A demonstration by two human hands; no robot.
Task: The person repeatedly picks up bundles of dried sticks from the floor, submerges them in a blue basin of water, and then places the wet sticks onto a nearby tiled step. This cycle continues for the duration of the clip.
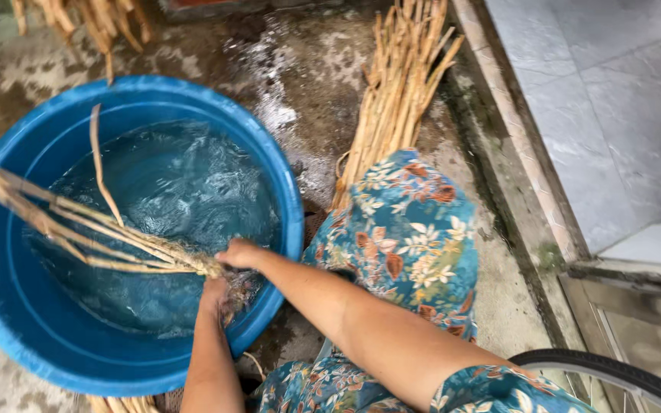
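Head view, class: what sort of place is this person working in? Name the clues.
Probably an outdoor yard or washing spot beside a house: wet, stained concrete ground, a tiled step and a bicycle tyre. Both hands grip wet plant stalks over a blue water basin.

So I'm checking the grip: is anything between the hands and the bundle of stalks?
Nothing visible: the right hand and left hand both grip the bundle of stalks directly, over the blue basin.

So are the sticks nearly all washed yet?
Hard to say how many are finished. In hand: both hands, the left hand and the right hand, grip one bundle of pale stalks at the water in the blue tub. More stalks lie in a pile on the wet ground beside the knee, and others at the top edge; whether those are washed, I cannot tell.
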